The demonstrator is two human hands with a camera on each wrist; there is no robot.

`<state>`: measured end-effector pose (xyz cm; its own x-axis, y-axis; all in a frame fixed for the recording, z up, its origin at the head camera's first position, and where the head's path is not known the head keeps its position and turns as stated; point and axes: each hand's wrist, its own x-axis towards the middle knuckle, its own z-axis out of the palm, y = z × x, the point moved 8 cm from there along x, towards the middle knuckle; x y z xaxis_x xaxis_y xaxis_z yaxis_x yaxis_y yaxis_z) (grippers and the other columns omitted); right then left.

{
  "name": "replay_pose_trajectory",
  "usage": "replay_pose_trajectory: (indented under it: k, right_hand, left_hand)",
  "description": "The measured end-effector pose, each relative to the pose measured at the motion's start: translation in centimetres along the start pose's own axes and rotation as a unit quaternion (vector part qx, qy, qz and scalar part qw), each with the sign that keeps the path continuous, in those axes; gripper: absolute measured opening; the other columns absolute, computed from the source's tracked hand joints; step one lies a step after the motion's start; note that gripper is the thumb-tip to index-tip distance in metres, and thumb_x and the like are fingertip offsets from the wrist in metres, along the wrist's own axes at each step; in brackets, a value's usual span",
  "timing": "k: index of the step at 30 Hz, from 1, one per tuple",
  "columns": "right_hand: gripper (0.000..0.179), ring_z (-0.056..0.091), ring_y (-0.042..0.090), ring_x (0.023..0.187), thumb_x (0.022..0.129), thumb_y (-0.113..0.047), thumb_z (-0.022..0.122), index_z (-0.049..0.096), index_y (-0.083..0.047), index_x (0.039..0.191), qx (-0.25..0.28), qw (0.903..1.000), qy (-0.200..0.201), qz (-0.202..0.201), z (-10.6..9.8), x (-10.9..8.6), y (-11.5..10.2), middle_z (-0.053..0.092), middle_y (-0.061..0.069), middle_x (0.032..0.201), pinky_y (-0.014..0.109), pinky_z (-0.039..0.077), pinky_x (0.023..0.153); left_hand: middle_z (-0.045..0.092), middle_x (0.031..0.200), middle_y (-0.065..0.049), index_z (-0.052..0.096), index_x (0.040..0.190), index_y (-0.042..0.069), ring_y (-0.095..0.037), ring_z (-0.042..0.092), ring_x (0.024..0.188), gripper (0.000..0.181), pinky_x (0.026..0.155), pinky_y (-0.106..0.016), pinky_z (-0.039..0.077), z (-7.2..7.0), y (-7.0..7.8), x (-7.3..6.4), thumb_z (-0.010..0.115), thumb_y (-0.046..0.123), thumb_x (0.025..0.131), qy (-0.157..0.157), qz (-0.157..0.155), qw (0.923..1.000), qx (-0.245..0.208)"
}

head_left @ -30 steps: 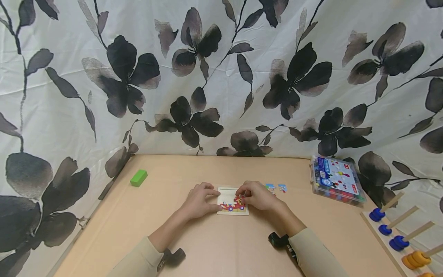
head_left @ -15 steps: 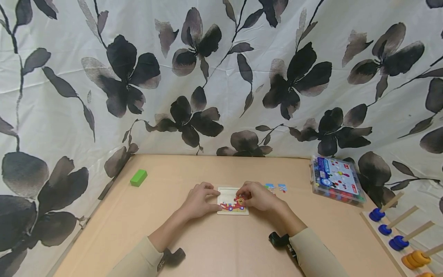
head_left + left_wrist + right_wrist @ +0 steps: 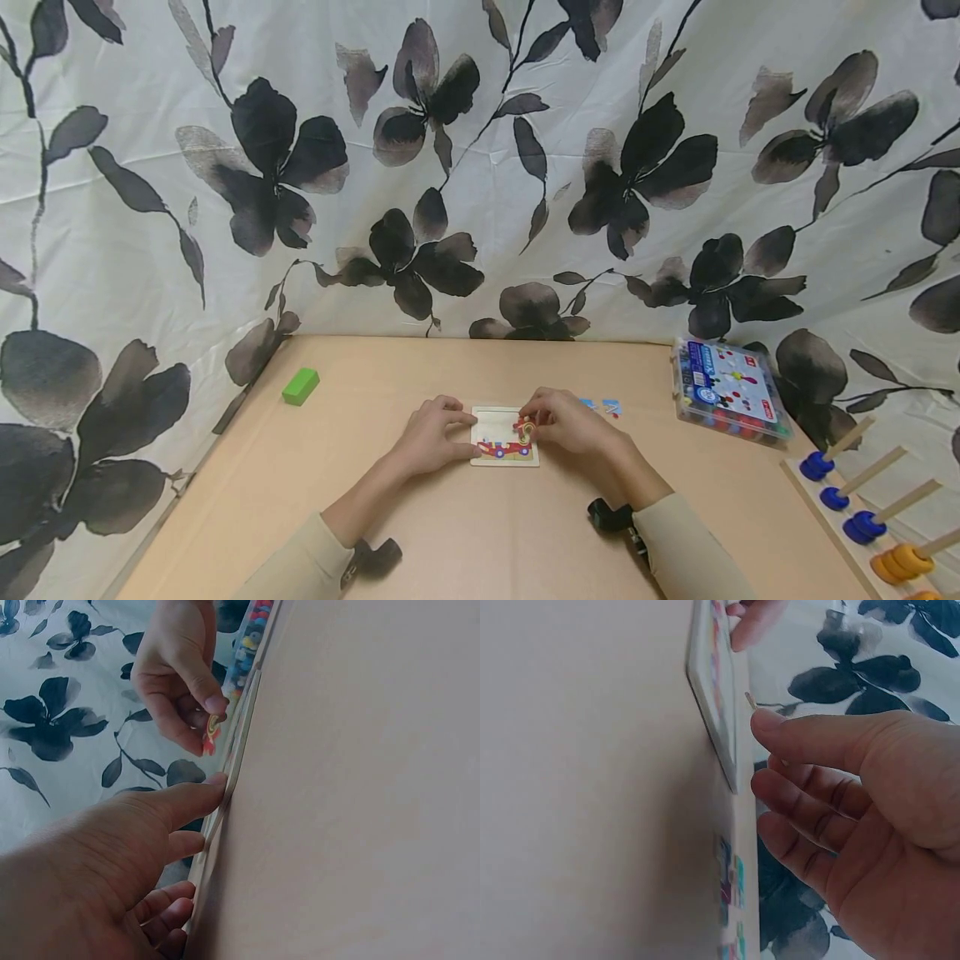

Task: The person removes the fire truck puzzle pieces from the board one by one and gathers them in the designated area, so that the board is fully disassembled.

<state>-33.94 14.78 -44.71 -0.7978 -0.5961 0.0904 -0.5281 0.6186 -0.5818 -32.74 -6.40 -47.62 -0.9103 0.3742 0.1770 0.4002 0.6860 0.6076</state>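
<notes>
Head view: a flat red-and-yellow puzzle piece (image 3: 522,427), presumably light, stiff and best held edgewise, is pinched by the right hand (image 3: 570,423) above two o'clock of a pale rectangular wooden-looking tray (image 3: 493,422), touched at nine o'clock by the left hand (image 3: 431,432), fingers loosely extended.

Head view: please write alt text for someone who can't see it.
A person's right hand pinches a small red-and-yellow puzzle piece above a pale, partly filled rectangular puzzle tray; the left hand touches its left edge.
</notes>
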Motion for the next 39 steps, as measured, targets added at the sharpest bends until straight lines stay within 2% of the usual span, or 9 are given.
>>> replay_pose_trajectory:
  k: [6,11,27,32,39]
  right_hand:
    - [0.029,0.060,0.011,0.086,0.090,-0.007,0.079,0.076,-0.008,0.119,-0.007,0.9997,0.025,0.004,-1.4,-0.6,0.6,0.067,-0.002,0.103,0.026,0.052,0.076]
    - [0.029,0.060,0.014,0.084,0.090,-0.006,0.080,0.076,-0.008,0.119,-0.001,0.9994,0.035,0.002,-2.1,-1.1,1.1,0.068,0.000,0.103,0.025,0.051,0.071]
    - [0.030,0.060,0.016,0.088,0.093,-0.004,0.075,0.073,-0.004,0.124,0.021,0.9970,0.072,0.019,-4.1,-3.2,3.1,0.068,0.004,0.112,0.026,0.053,0.067]
    - [0.032,0.059,0.021,0.089,0.094,-0.004,0.074,0.072,-0.005,0.126,0.045,0.9956,0.074,0.036,-4.5,-3.6,4.1,0.067,0.007,0.114,0.028,0.055,0.061]
    - [0.031,0.059,0.023,0.089,0.093,-0.005,0.075,0.073,-0.004,0.124,0.048,0.9949,0.076,0.046,-4.8,-3.8,5.0,0.068,0.008,0.113,0.026,0.054,0.062]
  left_hand:
    - [0.060,0.137,-0.009,0.078,0.122,0.019,-0.034,0.051,0.126,0.050,0.110,-0.057,0.036,0.0,0.0,0.0,0.089,0.043,0.079,0.000,0.000,1.0000,-0.003]
    - [0.060,0.137,-0.008,0.078,0.122,0.020,-0.034,0.051,0.126,0.050,0.109,-0.056,0.036,0.0,0.0,-0.1,0.088,0.043,0.079,-0.001,-0.002,1.0000,-0.005]
    - [0.060,0.135,-0.006,0.078,0.122,0.020,-0.032,0.051,0.124,0.051,0.109,-0.055,0.035,0.1,-0.1,-0.1,0.089,0.045,0.078,0.003,0.001,1.0000,-0.004]
    - [0.060,0.135,-0.007,0.078,0.122,0.020,-0.032,0.051,0.125,0.052,0.109,-0.055,0.036,0.0,-0.1,-0.1,0.089,0.045,0.078,0.004,0.000,1.0000,-0.003]
    - [0.060,0.136,-0.007,0.078,0.122,0.020,-0.033,0.051,0.125,0.051,0.109,-0.055,0.036,0.0,-0.1,-0.1,0.089,0.045,0.079,0.004,0.003,1.0000,0.000]
